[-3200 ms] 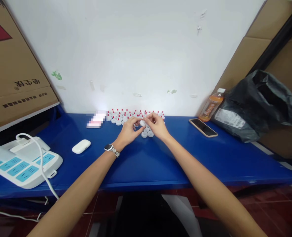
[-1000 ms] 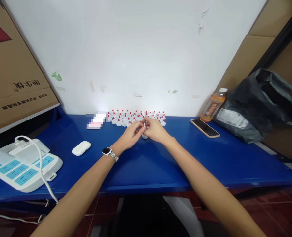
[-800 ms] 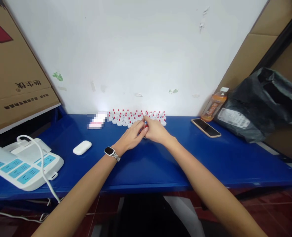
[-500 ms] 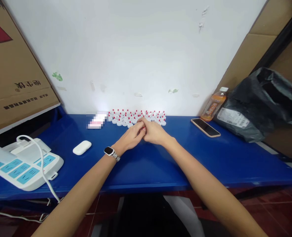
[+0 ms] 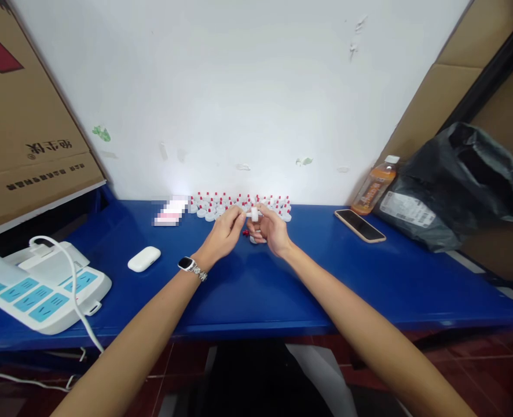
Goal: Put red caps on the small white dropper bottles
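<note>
Blue counter (image 5: 248,289), white wall, two busy hands.
Left hand (image 5: 224,231) and right hand (image 5: 271,229) pinch one tiny white cap (image 5: 253,215) near the cap row (image 5: 239,204); it looks light, hard; grip its sides.

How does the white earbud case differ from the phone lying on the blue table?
The earbud case is white, rounded and thick; the phone is dark, flat and rectangular. The earbud case lies left of the left hand, the phone right of the right hand. Both rest untouched on the table.
</note>
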{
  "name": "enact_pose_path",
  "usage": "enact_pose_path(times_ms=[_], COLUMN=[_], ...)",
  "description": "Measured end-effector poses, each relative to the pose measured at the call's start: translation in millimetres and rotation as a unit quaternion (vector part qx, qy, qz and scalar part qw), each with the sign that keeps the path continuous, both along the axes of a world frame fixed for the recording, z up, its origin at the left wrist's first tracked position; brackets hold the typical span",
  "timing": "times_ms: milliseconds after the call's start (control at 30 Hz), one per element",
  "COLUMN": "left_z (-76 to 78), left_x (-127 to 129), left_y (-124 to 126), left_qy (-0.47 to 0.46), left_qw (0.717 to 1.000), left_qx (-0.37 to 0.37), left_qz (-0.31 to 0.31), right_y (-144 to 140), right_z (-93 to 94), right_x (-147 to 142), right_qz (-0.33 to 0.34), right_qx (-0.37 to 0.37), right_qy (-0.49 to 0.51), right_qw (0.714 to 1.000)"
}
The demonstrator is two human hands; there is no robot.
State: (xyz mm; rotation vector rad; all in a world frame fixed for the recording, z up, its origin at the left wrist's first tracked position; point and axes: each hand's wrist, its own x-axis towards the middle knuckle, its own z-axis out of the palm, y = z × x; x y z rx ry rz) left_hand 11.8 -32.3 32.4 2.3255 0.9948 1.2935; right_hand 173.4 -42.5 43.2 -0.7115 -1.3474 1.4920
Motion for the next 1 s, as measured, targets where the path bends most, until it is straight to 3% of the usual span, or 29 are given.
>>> enact_pose_path(times_ms=[100, 233, 367, 500, 600, 700, 833, 900, 1000], left_z=[0.5, 1.2, 0.8, -4.4, -9.0, -11.8, -15.7, -18.4, -21.9], left_x=[-1.6, -3.0, -1.9, 6.0, 10.9, 7.4, 0.2, 2.0, 9.4], left_y=[0.0, -3.7, -7.7, -6.6, -1.2, 7.8, 20.5, 25.1, 29.1], left_qy=[0.043, 0.066, 0.066, -0.004, -0.112, -0.151, 0.052, 0.143, 0.209], left_qw=[0.999, 0.997, 0.996, 0.995, 0.981, 0.975, 0.997, 0.989, 0.975], left_qx=[0.001, -0.031, -0.044, -0.086, -0.140, -0.154, -0.065, -0.011, 0.030], left_qz=[-0.013, -0.018, -0.038, -0.056, -0.075, -0.056, -0.005, 0.026, 0.065], right_y=[1.1, 4.5, 5.7, 4.3, 3.5, 5.6, 13.6, 17.8, 22.4], right_z=[-0.9, -8.0, -11.4, -5.2, 0.7, 3.1, -1.2, -4.6, -7.9], right_x=[-1.4, -5.4, -2.4, 7.0, 14.0, 20.3, 26.1, 27.7, 29.6], right_qz=[-0.016, -0.076, -0.056, -0.034, -0.078, -0.118, -0.150, -0.151, -0.178], right_qx=[-0.018, 0.011, 0.054, 0.132, 0.232, 0.263, 0.249, 0.238, 0.248], right_qy=[-0.023, -0.090, -0.141, -0.186, -0.238, -0.281, -0.290, -0.294, -0.303], right_qw=[0.999, 0.993, 0.987, 0.973, 0.940, 0.915, 0.912, 0.913, 0.903])
